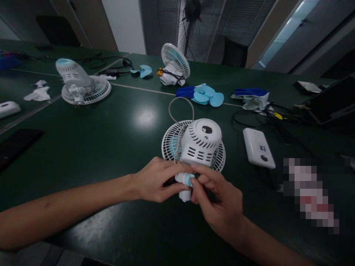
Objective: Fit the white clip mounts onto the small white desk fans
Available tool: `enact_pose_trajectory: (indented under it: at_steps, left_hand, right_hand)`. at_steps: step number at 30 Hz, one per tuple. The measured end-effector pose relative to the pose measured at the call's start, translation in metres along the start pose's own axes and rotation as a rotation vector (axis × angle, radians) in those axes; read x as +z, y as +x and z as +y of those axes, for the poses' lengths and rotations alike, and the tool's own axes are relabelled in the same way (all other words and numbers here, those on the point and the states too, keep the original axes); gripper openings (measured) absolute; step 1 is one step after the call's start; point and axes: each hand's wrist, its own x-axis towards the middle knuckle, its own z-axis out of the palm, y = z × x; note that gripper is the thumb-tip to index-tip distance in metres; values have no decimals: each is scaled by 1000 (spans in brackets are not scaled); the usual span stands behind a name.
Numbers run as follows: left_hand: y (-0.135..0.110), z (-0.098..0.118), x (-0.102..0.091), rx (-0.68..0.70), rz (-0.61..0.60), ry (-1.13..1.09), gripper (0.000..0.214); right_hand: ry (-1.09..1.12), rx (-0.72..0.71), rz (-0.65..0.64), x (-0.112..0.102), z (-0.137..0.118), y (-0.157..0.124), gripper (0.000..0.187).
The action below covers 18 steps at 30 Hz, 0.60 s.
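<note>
A small white fan [202, 138] lies grille down in front of me, its motor housing facing up. My left hand [162, 179] grips the white neck joint at the fan's near end between thumb and fingers. On that joint sits a light blue knob [189, 180]. My right hand [216, 199] pinches this knob with thumb and curled fingers. A grey cord [181, 99] loops up from the fan's left side. Part of the joint is hidden behind my fingers.
Two more fans, one at left [79, 81] and one at the back [174, 64], rest on the green table. Blue fan blades [208, 95], work gloves [251, 94] and a white power bank [258, 147] lie around. A dark phone-like slab [19, 146] is at left.
</note>
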Motion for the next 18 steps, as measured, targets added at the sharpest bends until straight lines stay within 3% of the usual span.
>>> enact_pose_trajectory:
  at_steps: [4, 8, 13, 18]
  left_hand:
    - [1, 1, -1, -11, 3, -40, 36]
    - [1, 1, -1, -1, 12, -31, 37]
    - [0, -1, 1, 10, 15, -32, 38]
    - [1, 1, 0, 32, 29, 23, 36]
  right_hand:
    - [-193, -254, 54, -9, 13, 1, 44]
    - [-193, -397, -41, -16, 23, 5, 47]
    - [-178, -434, -55, -16, 23, 8, 50]
    - [-261, -393, 8, -14, 16, 8, 38]
